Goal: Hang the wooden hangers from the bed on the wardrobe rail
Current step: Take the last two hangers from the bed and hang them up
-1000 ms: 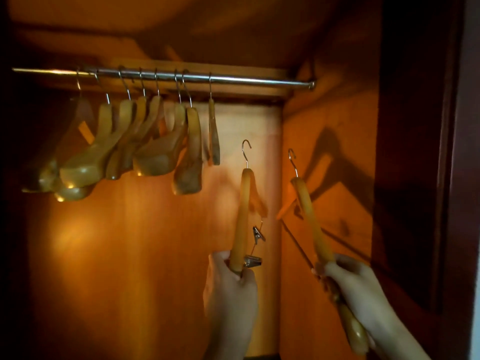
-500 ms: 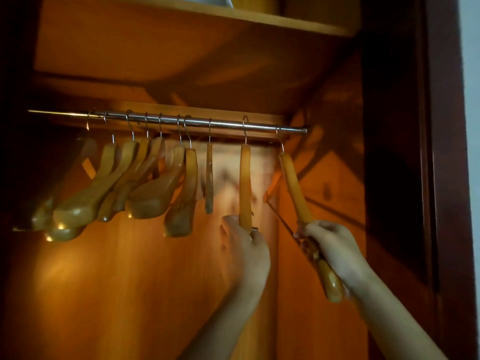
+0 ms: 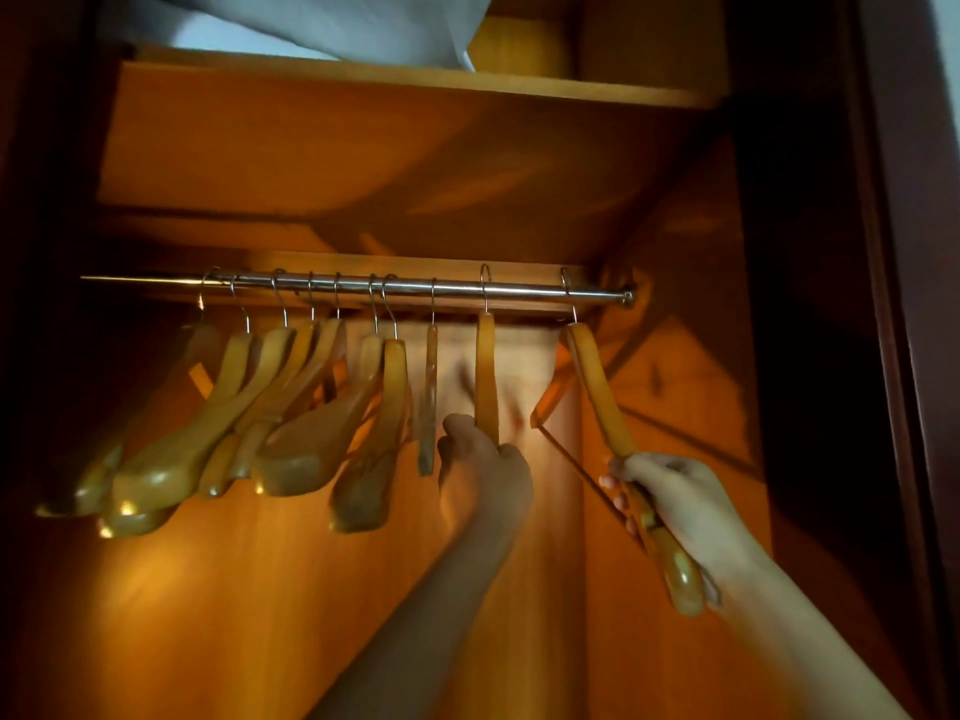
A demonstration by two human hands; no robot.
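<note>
A: Hangers status? Two in play. Left hand (image 3: 483, 472) is closed around the lower end of the centre hanger (image 3: 487, 379); its hook sits over the rail (image 3: 519, 290), mid-frame.

B: Right side?

A: Right hand (image 3: 675, 498) is wrapped around the lower arm of the right hanger (image 3: 602, 402), hook over the rail near the end bracket, right of centre. Body tilted, likely because the hand grips low to reach up.

B: Seated?

A: Looks so; can't confirm the hook tips clear the far side. Hung hangers (image 3: 291, 407) bunch at left of the rail, so the free span on the right is the obvious slot.

B: Next?

A: Probably let go of both, check they hang plumb.
</note>
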